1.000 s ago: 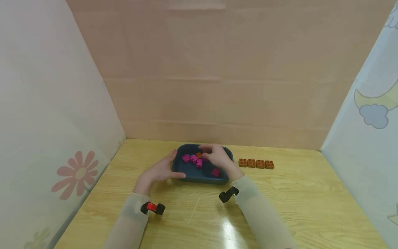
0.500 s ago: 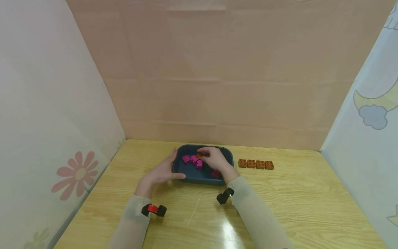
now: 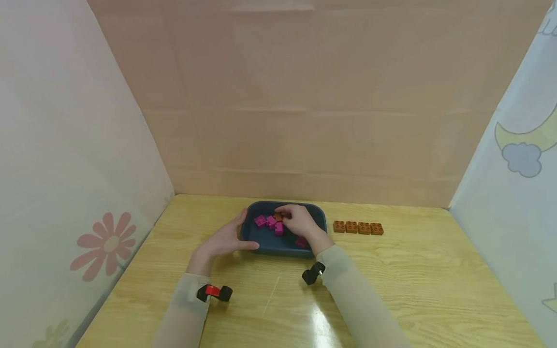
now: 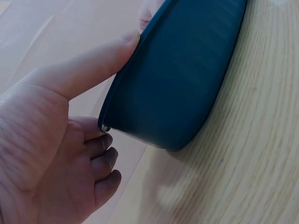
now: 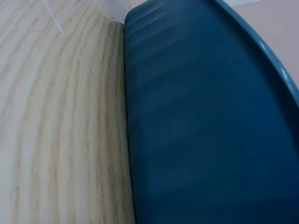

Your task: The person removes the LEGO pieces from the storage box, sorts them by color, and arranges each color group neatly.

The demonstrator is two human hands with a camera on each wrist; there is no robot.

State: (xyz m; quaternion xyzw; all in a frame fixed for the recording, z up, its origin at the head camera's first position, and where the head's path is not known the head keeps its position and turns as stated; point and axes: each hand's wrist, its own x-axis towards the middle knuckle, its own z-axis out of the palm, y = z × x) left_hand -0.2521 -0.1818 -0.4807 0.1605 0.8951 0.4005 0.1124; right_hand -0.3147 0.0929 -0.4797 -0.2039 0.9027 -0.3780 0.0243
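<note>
A dark blue plastic tray (image 3: 270, 251) stands on the table with several magenta toy building bricks (image 3: 260, 221) in it. My left hand (image 3: 224, 240) holds the tray's left end; in the left wrist view the thumb (image 4: 100, 63) lies at its rim and the fingers curl at the end wall. Inside the tray, my right hand (image 3: 300, 223) pinches an orange building brick (image 3: 277, 216) between thumb and fingers, and partly hides it. One magenta brick (image 3: 301, 241) sits under the right wrist. The right wrist view shows only the tray's outer wall (image 5: 205, 116) and the table.
Several orange building bricks (image 3: 358, 227) stand in a row on the wooden table (image 3: 417, 270), right of the tray. A brown paper-like backdrop (image 3: 304, 121) rises behind the table, with pale patterned panels (image 3: 78, 145) on both sides.
My right hand has moved slightly left and down inside the tray, and its fingers have closed round the orange brick. The left hand stays at the tray's end.
</note>
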